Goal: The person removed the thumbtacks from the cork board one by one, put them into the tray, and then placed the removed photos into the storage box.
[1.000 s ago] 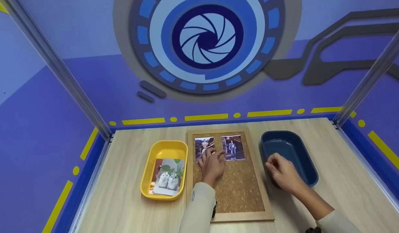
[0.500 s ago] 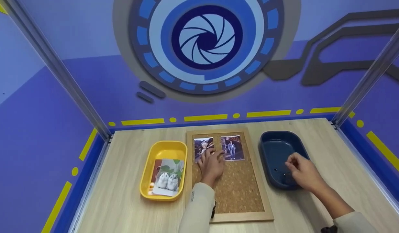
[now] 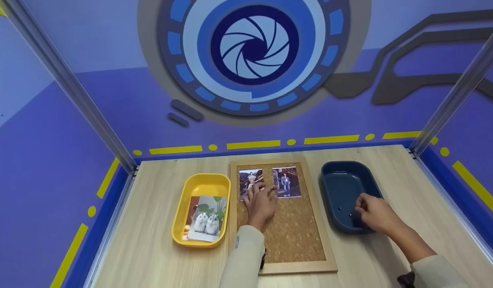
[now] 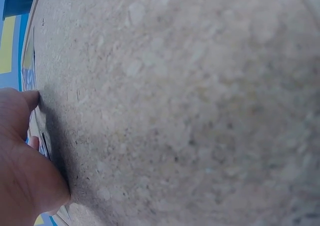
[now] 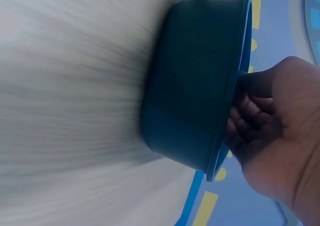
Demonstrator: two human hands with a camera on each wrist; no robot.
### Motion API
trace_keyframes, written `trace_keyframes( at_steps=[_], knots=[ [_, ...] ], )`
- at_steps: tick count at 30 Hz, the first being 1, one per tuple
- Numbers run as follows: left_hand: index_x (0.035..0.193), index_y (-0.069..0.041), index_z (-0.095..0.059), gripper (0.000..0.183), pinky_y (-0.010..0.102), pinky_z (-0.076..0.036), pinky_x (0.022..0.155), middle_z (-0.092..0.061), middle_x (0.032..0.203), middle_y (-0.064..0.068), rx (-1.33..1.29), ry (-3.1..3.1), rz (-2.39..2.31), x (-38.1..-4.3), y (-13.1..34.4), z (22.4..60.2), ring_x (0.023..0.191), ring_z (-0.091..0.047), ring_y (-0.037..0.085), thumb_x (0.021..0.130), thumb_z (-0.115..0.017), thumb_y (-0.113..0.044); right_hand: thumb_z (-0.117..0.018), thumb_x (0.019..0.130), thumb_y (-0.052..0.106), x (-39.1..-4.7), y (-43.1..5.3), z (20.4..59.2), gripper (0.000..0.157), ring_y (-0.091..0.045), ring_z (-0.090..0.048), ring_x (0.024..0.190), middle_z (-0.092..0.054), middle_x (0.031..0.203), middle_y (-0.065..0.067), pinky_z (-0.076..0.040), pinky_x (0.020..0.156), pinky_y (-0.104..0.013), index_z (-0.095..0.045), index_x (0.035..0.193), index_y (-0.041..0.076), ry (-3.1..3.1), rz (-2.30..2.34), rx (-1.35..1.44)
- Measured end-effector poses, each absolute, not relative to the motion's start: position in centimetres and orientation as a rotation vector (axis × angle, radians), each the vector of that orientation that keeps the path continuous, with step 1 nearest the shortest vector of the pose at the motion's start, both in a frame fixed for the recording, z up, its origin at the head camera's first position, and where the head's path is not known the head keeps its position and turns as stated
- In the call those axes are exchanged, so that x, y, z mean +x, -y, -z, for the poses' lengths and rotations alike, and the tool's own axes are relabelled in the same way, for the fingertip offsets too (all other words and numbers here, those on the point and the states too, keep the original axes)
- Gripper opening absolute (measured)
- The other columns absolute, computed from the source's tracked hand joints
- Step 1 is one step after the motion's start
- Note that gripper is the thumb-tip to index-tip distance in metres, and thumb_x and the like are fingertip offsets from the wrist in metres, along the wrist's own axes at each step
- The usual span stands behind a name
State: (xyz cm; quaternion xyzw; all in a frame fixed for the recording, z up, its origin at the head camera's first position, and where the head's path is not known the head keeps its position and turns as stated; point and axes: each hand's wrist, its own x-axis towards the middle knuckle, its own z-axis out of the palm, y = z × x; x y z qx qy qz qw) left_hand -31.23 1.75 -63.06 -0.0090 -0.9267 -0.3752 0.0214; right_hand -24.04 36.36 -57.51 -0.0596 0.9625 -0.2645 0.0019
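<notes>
My left hand (image 3: 260,203) rests on the framed cork board (image 3: 298,232), its fingers fairly straight over the lower part of the left photo (image 3: 252,177). Right of those fingers lies a second photo (image 3: 286,182), showing a standing figure. In the left wrist view, my left thumb and palm sit low against the cork. My right hand (image 3: 376,214) dips its curled fingers over the near right side of the dark blue tray (image 3: 340,180). A small dark piece (image 3: 339,208) lies on the tray's floor beside them. Its fingertips are hidden inside the tray, and I cannot tell whether they pinch anything.
A yellow tray (image 3: 184,208) stands left of the board, holding a stack of photos with a picture of two white furry animals (image 3: 206,222) on top. All this stands on a pale wooden table (image 3: 150,240), with printed blue walls (image 3: 122,100) behind and at both sides.
My right hand has moved right from beside the board's edge to the dark blue tray, then lowered its fingers into it. My left hand has stayed on the photo.
</notes>
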Motion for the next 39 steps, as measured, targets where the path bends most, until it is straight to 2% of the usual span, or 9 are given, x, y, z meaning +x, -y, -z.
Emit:
trace_keyframes(
  at_steps=[9, 20, 29, 33, 39],
  knots=[
    [0.133, -0.028, -0.074, 0.030, 0.056, -0.029, 0.115, -0.053, 0.152, 0.005, -0.026, 2.870, 1.158, -31.6, -1.7, 63.3, 0.145, -0.043, 0.030, 0.104, -0.067, -0.027, -0.062, 0.090, -0.001, -25.7, -36.9, 57.3, 0.007, -0.020, -0.054, 0.072, -0.061, 0.079, -0.005, -0.044, 0.064, -0.035, -0.060, 0.087, 0.005, -2.928, 0.594, -0.199],
    [0.134, -0.027, -0.074, 0.030, 0.056, -0.027, 0.115, -0.052, 0.152, 0.005, -0.024, 2.878, 1.181, -31.4, -1.7, 63.5, 0.145, -0.042, 0.030, 0.105, -0.066, -0.027, -0.057, 0.090, -0.004, -26.0, -36.7, 57.8, 0.018, -0.019, -0.048, 0.065, -0.050, 0.072, -0.001, -0.037, 0.060, -0.032, -0.052, 0.078, 0.009, -2.825, 0.508, -0.201],
    [0.132, -0.026, -0.074, 0.028, 0.057, -0.029, 0.113, -0.054, 0.149, 0.006, -0.053, 2.836, 1.161, -31.5, -1.7, 64.1, 0.142, -0.043, 0.032, 0.105, -0.063, -0.026, -0.054, 0.086, -0.005, -26.1, -36.7, 58.5, 0.034, -0.017, -0.034, 0.060, -0.029, 0.066, 0.005, -0.033, 0.059, -0.032, -0.035, 0.069, 0.017, -2.805, 0.513, -0.228],
    [0.132, -0.027, -0.074, 0.029, 0.056, -0.030, 0.114, -0.054, 0.149, 0.005, -0.049, 2.850, 1.129, -31.5, -1.7, 64.0, 0.142, -0.043, 0.032, 0.105, -0.064, -0.026, -0.055, 0.085, -0.005, -26.1, -36.6, 58.3, 0.032, -0.017, -0.036, 0.061, -0.031, 0.066, 0.005, -0.032, 0.059, -0.032, -0.037, 0.069, 0.016, -2.822, 0.514, -0.240],
    [0.134, -0.028, -0.073, 0.030, 0.057, -0.029, 0.116, -0.053, 0.151, 0.005, -0.059, 2.872, 1.131, -31.4, -1.7, 63.5, 0.145, -0.042, 0.031, 0.105, -0.066, -0.026, -0.057, 0.088, -0.004, -26.0, -36.6, 57.3, 0.017, -0.019, -0.047, 0.065, -0.048, 0.071, 0.000, -0.037, 0.060, -0.032, -0.053, 0.077, 0.009, -2.844, 0.508, -0.238]
  ],
)
